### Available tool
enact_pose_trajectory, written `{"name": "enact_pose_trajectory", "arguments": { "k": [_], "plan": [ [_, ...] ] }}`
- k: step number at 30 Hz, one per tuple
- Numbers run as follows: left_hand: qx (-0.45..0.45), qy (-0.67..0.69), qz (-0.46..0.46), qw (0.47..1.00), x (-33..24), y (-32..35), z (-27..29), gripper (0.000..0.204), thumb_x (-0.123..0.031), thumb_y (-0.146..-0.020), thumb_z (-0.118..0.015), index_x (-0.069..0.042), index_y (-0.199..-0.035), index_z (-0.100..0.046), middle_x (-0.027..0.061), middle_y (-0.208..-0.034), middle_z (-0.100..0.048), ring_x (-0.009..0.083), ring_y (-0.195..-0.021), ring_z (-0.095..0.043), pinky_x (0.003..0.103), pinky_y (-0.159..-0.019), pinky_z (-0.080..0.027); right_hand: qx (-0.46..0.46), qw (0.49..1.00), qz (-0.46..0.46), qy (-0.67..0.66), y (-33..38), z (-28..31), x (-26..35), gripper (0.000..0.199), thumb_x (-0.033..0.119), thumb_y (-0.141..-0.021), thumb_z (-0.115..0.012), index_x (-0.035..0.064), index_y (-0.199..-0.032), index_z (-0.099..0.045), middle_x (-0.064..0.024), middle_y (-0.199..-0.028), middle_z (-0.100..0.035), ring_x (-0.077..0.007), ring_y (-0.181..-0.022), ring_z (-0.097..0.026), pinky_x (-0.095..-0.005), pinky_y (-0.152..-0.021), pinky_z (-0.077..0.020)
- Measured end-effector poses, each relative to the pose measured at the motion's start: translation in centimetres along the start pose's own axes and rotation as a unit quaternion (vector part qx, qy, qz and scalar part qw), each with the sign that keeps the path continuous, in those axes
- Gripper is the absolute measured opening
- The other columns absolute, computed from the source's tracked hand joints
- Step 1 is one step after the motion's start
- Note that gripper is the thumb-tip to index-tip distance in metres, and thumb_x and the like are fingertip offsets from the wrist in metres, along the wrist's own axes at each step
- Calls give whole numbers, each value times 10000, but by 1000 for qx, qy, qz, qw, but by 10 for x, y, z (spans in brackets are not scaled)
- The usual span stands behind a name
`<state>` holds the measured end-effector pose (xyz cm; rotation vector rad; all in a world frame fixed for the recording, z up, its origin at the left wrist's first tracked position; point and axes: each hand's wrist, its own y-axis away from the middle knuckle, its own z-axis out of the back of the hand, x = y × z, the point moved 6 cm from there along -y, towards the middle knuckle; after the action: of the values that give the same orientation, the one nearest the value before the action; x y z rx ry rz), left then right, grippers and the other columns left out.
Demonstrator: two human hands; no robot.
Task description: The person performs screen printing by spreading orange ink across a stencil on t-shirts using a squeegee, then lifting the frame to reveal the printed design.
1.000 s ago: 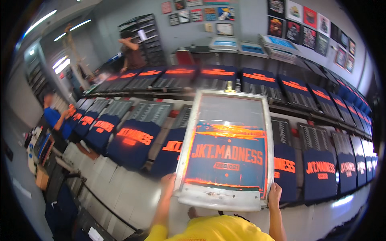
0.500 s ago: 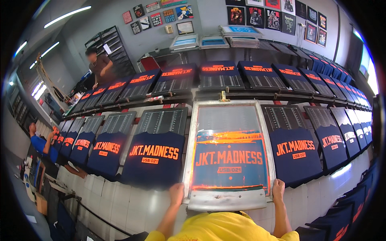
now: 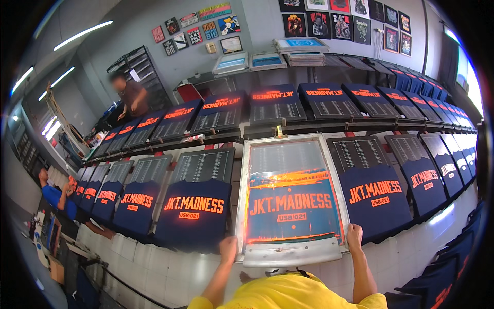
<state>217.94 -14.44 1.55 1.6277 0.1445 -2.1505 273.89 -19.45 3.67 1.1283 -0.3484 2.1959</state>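
Note:
An aluminium-framed printing screen [image 3: 333, 185] lies flat over a printing board in the near row, straight ahead of me. Orange ink is smeared across its mesh, and block lettering shows through the blue-green stencil. Along the screen's near end rests a wide silver squeegee [image 3: 292, 254]. My left hand [image 3: 228, 249] is closed around the frame's near left corner. On the opposite side, my right hand [image 3: 355, 237] grips the near right edge. Printed navy shirts flank the screen, one shirt [image 3: 193, 211] to the left and another shirt [image 3: 376, 195] to the right.
Behind runs a second row of boards with navy shirts [image 3: 272, 98]. Stacked screens [image 3: 303, 57] lie on the back table. A person in brown [image 3: 131, 95] stands at the far left; one in blue [image 3: 54, 193] is nearer left. Dark shirts [image 3: 437, 273] hang at the lower right.
The view has shifted slightly, with the back row now lower in the picture. Both hands stay on the screen's frame. The person in brown has changed arm position.

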Motion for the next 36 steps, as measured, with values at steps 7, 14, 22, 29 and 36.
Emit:
{"name": "enact_pose_trajectory", "arguments": {
  "k": [7, 14, 22, 29, 36],
  "plan": [
    [9, 26, 15, 1000, 17, -16, -4, 283, -188, -842, -646, 68, -943, -712, 135, -887, -725, 203, -853, -673, 324, -796, -499, -8, 1000, 4, -24, -4, -4, 5, 312, 194, -891, -511, -87, -789, -602, -191, -630, -503, -228, -595, -488, -414, -624, -413],
    [3, 17, 4, 1000, 25, -24, -4, 269, -186, -884, -641, 70, -929, -708, 97, -854, -706, 151, -787, -631, 302, -726, -480, 5, 1000, 9, -17, -12, -14, -7, 313, 186, -894, -492, -90, -762, -556, -240, -636, -475, -266, -575, -408, -446, -601, -388],
    [-7, -4, 26, 1000, 23, -19, 1, 330, -265, -875, -647, 51, -933, -719, 149, -826, -729, 203, -778, -684, 347, -724, -497, 32, 999, 19, -28, -6, -18, 4, 302, 168, -898, -474, -81, -731, -507, -118, -601, -384, -177, -598, -368, -413, -582, -351],
    [20, -62, 12, 998, 7, -19, 0, 330, -289, -890, -642, 29, -939, -716, 159, -805, -715, 258, -737, -689, 366, -689, -498, 35, 999, 3, 16, -12, -20, -2, 318, 182, -933, -488, -107, -838, -577, -176, -711, -529, -238, -683, -487, -411, -673, -409],
    [19, -194, -26, 981, -18, -15, -3, 286, -299, -892, -635, -32, -914, -736, 220, -834, -688, 391, -826, -680, 436, -718, -518, -6, 998, 4, 68, -20, -34, -42, 419, 257, -983, -471, -92, -1158, -621, -268, -1192, -594, -377, -1129, -548, -424, -991, -407]
  ]
}}
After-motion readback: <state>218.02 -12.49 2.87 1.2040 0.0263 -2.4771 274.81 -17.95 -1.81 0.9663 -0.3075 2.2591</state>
